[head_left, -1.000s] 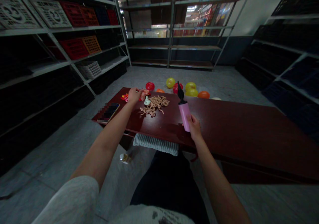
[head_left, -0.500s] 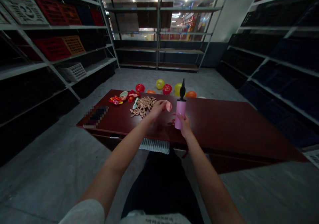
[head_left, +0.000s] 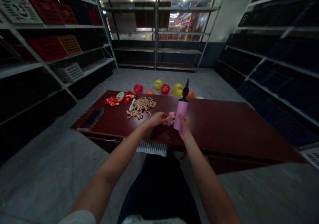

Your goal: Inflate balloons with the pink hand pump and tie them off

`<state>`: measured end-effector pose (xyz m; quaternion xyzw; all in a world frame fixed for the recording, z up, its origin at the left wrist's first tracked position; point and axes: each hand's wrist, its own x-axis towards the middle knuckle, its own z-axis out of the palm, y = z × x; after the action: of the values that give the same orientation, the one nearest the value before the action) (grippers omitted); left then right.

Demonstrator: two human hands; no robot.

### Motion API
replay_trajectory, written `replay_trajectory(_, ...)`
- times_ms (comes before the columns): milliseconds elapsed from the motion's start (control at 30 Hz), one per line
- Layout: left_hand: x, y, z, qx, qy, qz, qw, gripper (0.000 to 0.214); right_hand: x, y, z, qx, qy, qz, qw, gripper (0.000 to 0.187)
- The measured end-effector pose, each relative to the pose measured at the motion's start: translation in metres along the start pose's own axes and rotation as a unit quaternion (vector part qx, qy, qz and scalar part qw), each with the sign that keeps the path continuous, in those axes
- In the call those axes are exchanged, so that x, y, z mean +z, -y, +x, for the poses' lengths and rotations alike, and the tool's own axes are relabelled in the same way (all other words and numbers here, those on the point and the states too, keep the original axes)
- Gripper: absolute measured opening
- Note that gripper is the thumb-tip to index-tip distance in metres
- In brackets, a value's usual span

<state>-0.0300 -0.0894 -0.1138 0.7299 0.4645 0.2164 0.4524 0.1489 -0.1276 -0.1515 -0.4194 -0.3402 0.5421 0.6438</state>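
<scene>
My right hand [head_left: 183, 125] is wrapped round a pink balloon pump [head_left: 180, 114] with a black tapered nozzle that points up and leans slightly right. Close to its left side, my left hand [head_left: 159, 118] pinches a limp salmon-pink balloon [head_left: 170, 116]. The balloon hangs just beside the pump and the right fingertips; whether they touch it I cannot tell. Left of my hands lies a heap of tan twisted strands [head_left: 142, 107] with a pale green balloon [head_left: 132, 105] on its edge. Deflated red, yellow and pink balloons [head_left: 112, 101] lie behind that heap.
The dark red table [head_left: 224, 127] spreads before me, with a blurred flat dark object [head_left: 91, 118] at its left end. Inflated red balloons [head_left: 165, 89], yellow and orange ones rest beyond the far edge. A ribbed light grey object [head_left: 152, 148] sits under the front edge. Shelves with crates [head_left: 67, 44] flank both sides.
My left hand has come down and toward me with the pink balloon, closer to the pump. The pump has tilted a little to the right in my right hand. The view has shifted slightly.
</scene>
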Motion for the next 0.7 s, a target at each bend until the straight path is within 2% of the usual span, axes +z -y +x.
replay_trajectory(67, -0.009, -0.004, -0.006, 0.002, 0.081, 0.008, 0.997, 0.023, 0.000, 0.000, 0.001, 0.001, -0.004, 0.016, 1.000, 0.060)
replay_trajectory(133, -0.015, -0.009, -0.012, 0.000, 0.125, -0.025, 0.992, 0.023, 0.001, 0.000, 0.000, 0.003, -0.002, 0.010, 1.000, 0.059)
replay_trajectory(233, -0.019, -0.017, -0.021, -0.016, 0.150, -0.172, 0.974, 0.022, 0.003, 0.002, -0.002, -0.002, 0.012, -0.049, 0.999, 0.057)
replay_trajectory(300, -0.019, -0.020, -0.025, -0.014, 0.133, -0.312, 0.941, 0.025, 0.005, 0.002, -0.004, -0.005, 0.022, -0.081, 0.996, 0.056)
replay_trajectory(367, -0.021, -0.021, -0.027, 0.000, 0.064, -0.447, 0.892, 0.022, 0.006, 0.002, -0.006, -0.005, 0.031, -0.100, 0.994, 0.056)
replay_trajectory(433, -0.029, -0.021, -0.028, 0.011, -0.044, -0.551, 0.833, 0.013, 0.007, 0.002, -0.007, -0.008, 0.041, -0.124, 0.991, 0.055)
replay_trajectory(533, -0.051, -0.020, -0.028, 0.029, -0.206, -0.627, 0.751, 0.009, 0.008, 0.000, -0.008, -0.013, 0.060, -0.167, 0.984, 0.053)
replay_trajectory(633, -0.075, -0.020, -0.030, 0.045, -0.299, -0.642, 0.704, 0.010, 0.010, -0.002, -0.009, -0.049, 0.066, -0.252, 0.964, 0.052)
replay_trajectory(700, -0.086, -0.020, -0.032, 0.054, -0.334, -0.645, 0.685, 0.011, 0.010, -0.004, -0.010, -0.108, 0.064, -0.346, 0.930, 0.053)
